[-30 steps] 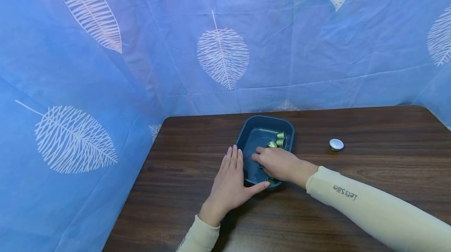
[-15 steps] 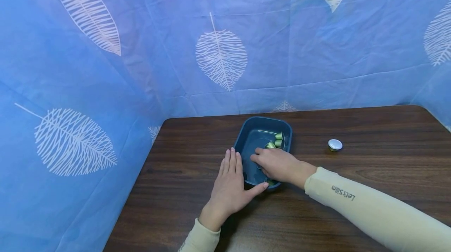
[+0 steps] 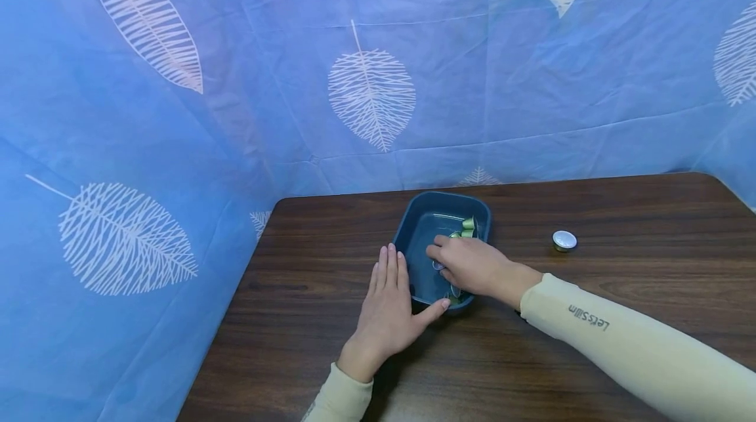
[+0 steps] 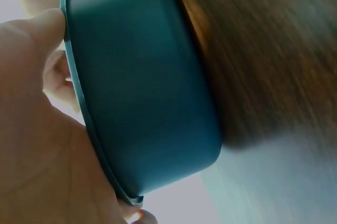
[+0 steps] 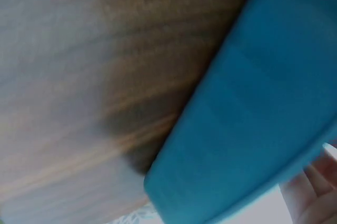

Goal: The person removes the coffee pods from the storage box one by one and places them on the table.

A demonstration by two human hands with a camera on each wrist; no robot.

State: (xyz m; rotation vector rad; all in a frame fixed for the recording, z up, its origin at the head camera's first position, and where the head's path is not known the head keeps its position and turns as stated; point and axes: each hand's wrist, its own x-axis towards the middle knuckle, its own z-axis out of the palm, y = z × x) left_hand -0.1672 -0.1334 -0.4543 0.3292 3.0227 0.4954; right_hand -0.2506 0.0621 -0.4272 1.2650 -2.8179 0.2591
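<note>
Several capsules point(image 3: 468, 224) gleam green; right hand point(image 3: 474, 266) seemingly pinches one, left hand point(image 3: 386, 310) lies outstretched.

"Let's Slim" on right sleeve point(image 3: 632, 345)

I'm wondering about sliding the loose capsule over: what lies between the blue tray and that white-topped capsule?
Only bare tabletop lies between the blue tray and the white-topped capsule, as the head view shows.
</note>
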